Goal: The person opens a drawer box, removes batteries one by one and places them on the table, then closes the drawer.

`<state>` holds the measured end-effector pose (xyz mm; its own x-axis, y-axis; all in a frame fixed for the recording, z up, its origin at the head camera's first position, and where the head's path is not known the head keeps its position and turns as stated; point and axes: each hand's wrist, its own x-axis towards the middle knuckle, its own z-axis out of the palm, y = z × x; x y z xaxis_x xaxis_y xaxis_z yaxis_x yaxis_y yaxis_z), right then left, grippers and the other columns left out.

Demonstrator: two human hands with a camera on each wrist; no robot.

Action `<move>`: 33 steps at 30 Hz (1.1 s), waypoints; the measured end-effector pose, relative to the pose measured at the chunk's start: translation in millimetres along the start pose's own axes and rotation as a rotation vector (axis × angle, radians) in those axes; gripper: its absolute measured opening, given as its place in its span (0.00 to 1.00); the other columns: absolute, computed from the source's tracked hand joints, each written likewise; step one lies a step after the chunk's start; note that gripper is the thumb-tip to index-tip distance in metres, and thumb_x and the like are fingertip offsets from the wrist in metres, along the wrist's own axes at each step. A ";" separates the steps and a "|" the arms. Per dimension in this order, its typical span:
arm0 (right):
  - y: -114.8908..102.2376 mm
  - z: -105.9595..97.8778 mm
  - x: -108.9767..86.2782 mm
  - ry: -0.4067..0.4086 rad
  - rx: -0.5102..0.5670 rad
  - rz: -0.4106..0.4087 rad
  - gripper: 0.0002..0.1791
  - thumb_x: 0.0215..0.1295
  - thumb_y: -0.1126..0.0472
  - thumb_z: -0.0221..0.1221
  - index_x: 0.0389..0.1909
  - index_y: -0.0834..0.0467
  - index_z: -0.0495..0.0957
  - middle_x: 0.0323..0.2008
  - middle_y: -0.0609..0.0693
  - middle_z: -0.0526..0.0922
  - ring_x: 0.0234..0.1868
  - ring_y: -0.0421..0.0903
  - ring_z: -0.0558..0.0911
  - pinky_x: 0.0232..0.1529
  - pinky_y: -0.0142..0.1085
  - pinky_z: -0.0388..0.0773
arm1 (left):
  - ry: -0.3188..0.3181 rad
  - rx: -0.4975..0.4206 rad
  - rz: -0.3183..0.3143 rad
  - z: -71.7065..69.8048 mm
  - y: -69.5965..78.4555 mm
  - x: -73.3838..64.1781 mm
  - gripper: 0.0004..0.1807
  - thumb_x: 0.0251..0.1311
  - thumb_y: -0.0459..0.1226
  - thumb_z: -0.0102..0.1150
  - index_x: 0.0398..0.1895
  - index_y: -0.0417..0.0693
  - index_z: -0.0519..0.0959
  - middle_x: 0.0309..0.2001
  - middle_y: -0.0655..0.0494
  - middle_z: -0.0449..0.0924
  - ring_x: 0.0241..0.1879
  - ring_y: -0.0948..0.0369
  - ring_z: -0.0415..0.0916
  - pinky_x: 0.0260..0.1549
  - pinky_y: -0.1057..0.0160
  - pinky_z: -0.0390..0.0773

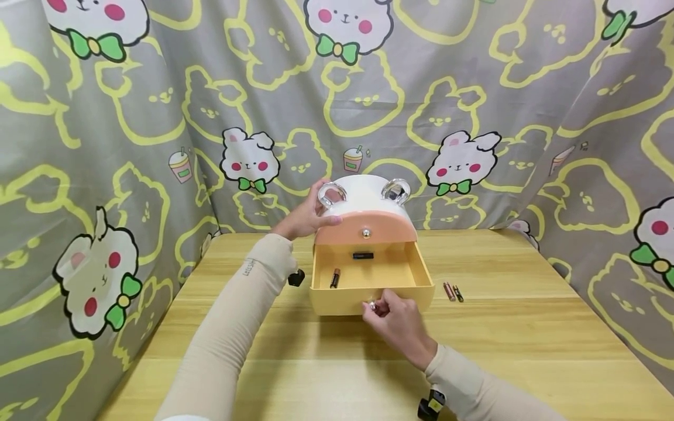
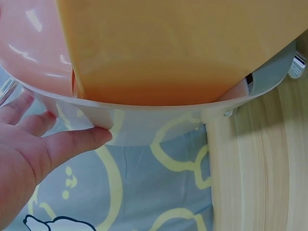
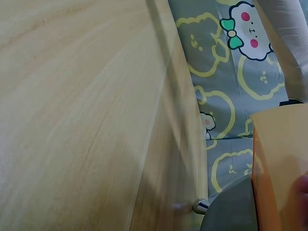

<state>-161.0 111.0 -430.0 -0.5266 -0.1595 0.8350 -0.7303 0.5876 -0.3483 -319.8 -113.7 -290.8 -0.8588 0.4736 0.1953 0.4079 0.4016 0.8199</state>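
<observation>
A small storage box with a white rounded top (image 1: pixel 363 193) and clear ear-shaped loops stands on the table. Its yellow lower drawer (image 1: pixel 344 299) is pulled out, while the pink upper drawer (image 1: pixel 389 229) is closed. My right hand (image 1: pixel 400 324) pinches the silver knob (image 1: pixel 372 305) of the yellow drawer. At the box's upper left side, my left hand (image 1: pixel 308 216) rests by one ear; the left wrist view shows its thumb laid along the white wall (image 2: pixel 159 125). Inside the drawer lie a battery (image 1: pixel 335 278) at the left and a black battery (image 1: pixel 363 255) near the back.
Two more batteries, a reddish one (image 1: pixel 449 291) and a dark and gold one (image 1: pixel 458 293), lie on the wooden table (image 1: pixel 526 333) to the right of the box. A patterned grey curtain (image 1: pixel 295 117) hangs behind the table and along both sides.
</observation>
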 end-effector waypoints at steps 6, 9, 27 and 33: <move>0.6 -1.1 -0.1 -0.003 0.003 -0.057 0.13 0.45 0.70 0.68 0.24 0.57 0.71 0.16 0.42 0.75 0.15 0.29 0.71 0.15 0.18 0.67 | 0.000 -0.019 0.006 0.7 0.0 1.4 0.59 0.55 0.42 0.71 0.76 0.62 0.33 0.73 0.48 0.54 0.72 0.57 0.49 0.69 0.61 0.48; 0.9 -1.2 1.3 -0.014 0.008 -0.098 0.12 0.46 0.70 0.67 0.29 0.60 0.73 0.17 0.44 0.78 0.15 0.31 0.74 0.16 0.18 0.69 | 0.005 -0.019 0.008 0.4 0.1 2.0 0.59 0.54 0.43 0.71 0.76 0.63 0.34 0.73 0.49 0.55 0.73 0.58 0.49 0.69 0.60 0.47; -2.1 -3.1 -2.4 -0.012 0.020 -0.123 0.12 0.44 0.72 0.67 0.27 0.60 0.74 0.17 0.44 0.79 0.15 0.31 0.75 0.17 0.17 0.68 | -0.001 -0.035 -0.002 2.0 0.7 0.5 0.59 0.55 0.43 0.71 0.76 0.62 0.34 0.73 0.49 0.54 0.73 0.58 0.48 0.69 0.61 0.47; -5.9 -4.7 -3.7 -0.016 0.051 -0.100 0.13 0.44 0.72 0.68 0.27 0.60 0.74 0.18 0.44 0.79 0.16 0.31 0.75 0.17 0.17 0.68 | -0.027 -0.041 -0.034 1.2 29.0 -13.8 0.57 0.57 0.37 0.68 0.76 0.54 0.33 0.74 0.44 0.52 0.73 0.54 0.46 0.70 0.58 0.46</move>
<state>-152.7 111.9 -429.0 -0.4564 -0.2280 0.8601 -0.8006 0.5271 -0.2851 -295.7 -107.7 -270.3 -0.8630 0.4816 0.1526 0.3650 0.3856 0.8474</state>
